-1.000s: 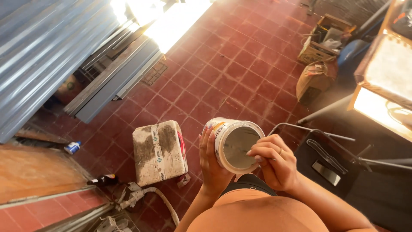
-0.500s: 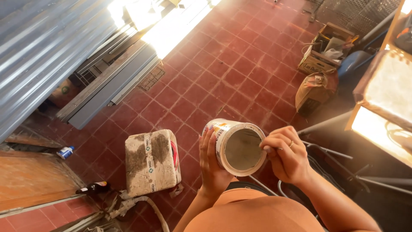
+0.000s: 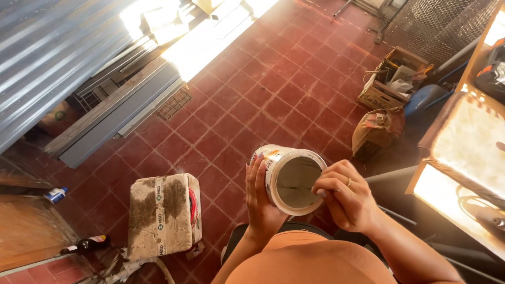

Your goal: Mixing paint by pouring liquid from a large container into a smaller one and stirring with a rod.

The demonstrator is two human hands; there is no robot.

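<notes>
- Right now the left hand (image 3: 261, 200) grips a round white tub (image 3: 291, 179) from its left side, palm against the wall and fingers spread up along it.
- The right hand (image 3: 344, 197) is clamped on the tub's rim at the right, fingertips curled over the edge, a ring on one finger.
- Held between both hands in front of the person's body, the tub is tipped on its side so its open mouth faces the camera; the inside looks grey and smeared.
- Below the hands an orange shirt (image 3: 310, 260) fills the bottom of the view.
- Down on the red tiled floor (image 3: 252, 100), left of the tub, lies a stained cardboard box (image 3: 164, 214) with a red band on its right side.
- By the box's lower left a dark bottle (image 3: 87, 245) lies near a wooden slab (image 3: 26, 231), and a small white bottle with a blue cap (image 3: 55, 195) sits further up.
- Grey metal sheets (image 3: 113, 113) lean along the left wall, with bright sunlight falling past them.
- To the right, well apart from the hands, a brown sack (image 3: 374, 134) stands beside a wooden crate (image 3: 392, 79) full of odds and ends.
- At the far right a wooden bench (image 3: 463, 152) catches strong light.
</notes>
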